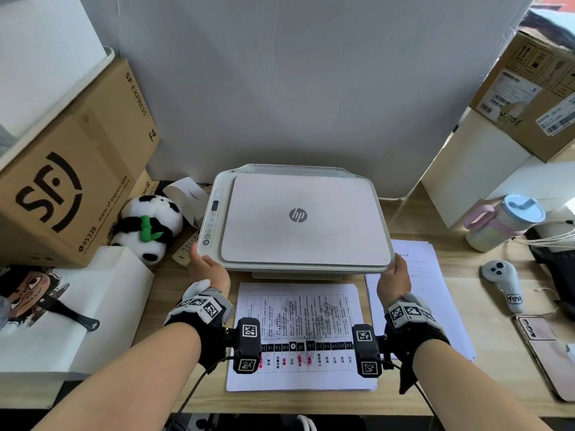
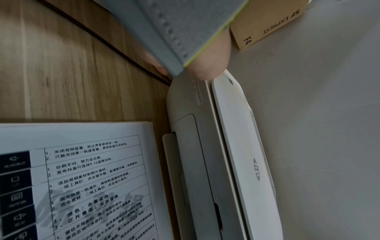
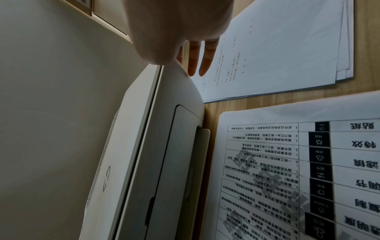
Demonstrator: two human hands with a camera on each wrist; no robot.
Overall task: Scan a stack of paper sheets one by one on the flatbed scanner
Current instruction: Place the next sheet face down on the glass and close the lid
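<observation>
The white HP flatbed scanner-printer [image 1: 298, 219] sat at the middle of the light wooden desk [image 1: 485, 334], towards its back edge against the pale wall, with its flat lid [image 1: 305, 217] down and its long axis running left to right across the person's front. The left hand [image 1: 208, 269] was at the machine's near left corner and the right hand [image 1: 394, 276] at its near right corner, each equally close, the thumbs riding on the top rim. In the right wrist view the fingers [image 3: 206, 58] hung fairly straight down beside the body rather than curling under it; the left fingers were mostly hidden behind the wrist rig, so I could not tell how far they wrapped. Neither hand carried a sheet. The lid's front edge lay just ahead of both thumbs, so lifting it seemed to call for an upward pull hinging towards the back edge. Directly below, between scanner and near edge, lay the printed stack of white sheets with a black-banded table [image 1: 298, 334], untouched; a second, sparser pile of white pages [image 1: 435, 269] lay by the right hand. A plush panda [image 1: 149, 227] sat left of the scanner.
</observation>
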